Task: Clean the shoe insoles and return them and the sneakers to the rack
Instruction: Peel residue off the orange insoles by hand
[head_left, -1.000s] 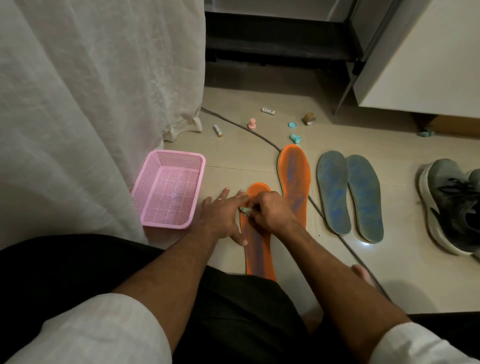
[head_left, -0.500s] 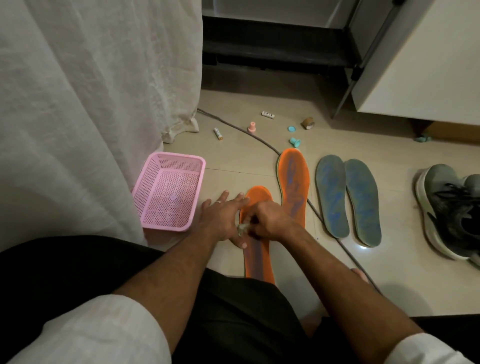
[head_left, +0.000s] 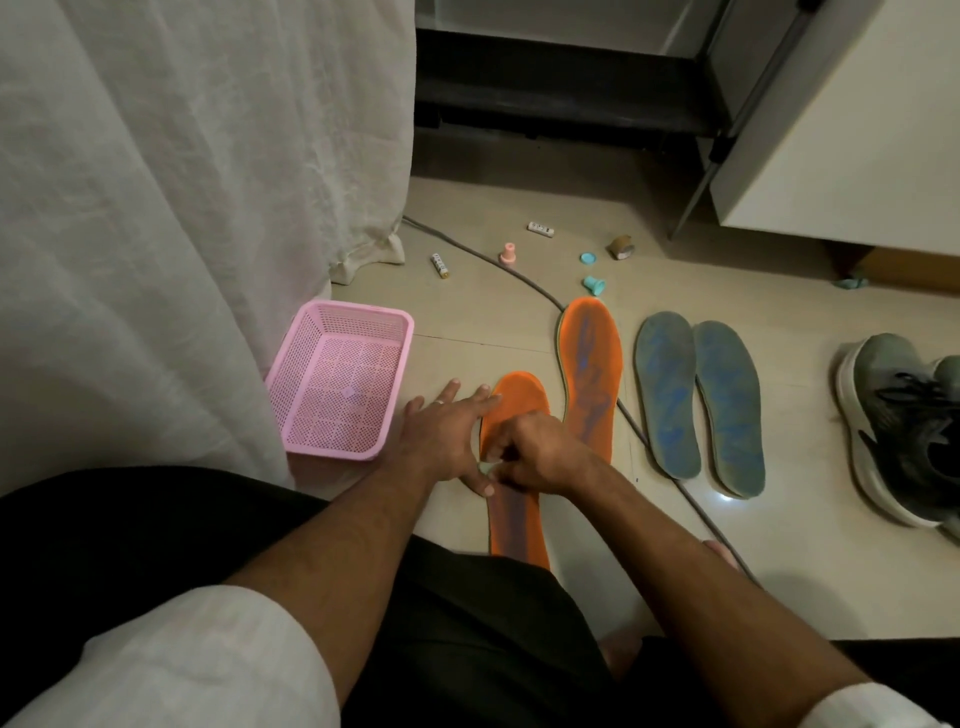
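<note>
My right hand (head_left: 540, 452) has slid down the near orange insole (head_left: 514, 499) pinching a small pale wipe, so scrubbing's mid-way, left hand (head_left: 447, 431) spread flat pinning its edge on the tile floor (head_left: 805, 561), near the pink basket (head_left: 337, 384), gray insoles (head_left: 698, 400) and sneakers (head_left: 904, 426) waiting rightward.

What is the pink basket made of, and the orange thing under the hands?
The pink basket looks like moulded plastic with a matte finish: its walls and floor are a regular grid of little holes. The orange insole looks like soft foam with a cloth-like matte top, flat and thin, with a worn bluish-grey patch down its middle. The pictures cannot settle the exact foam.
</note>
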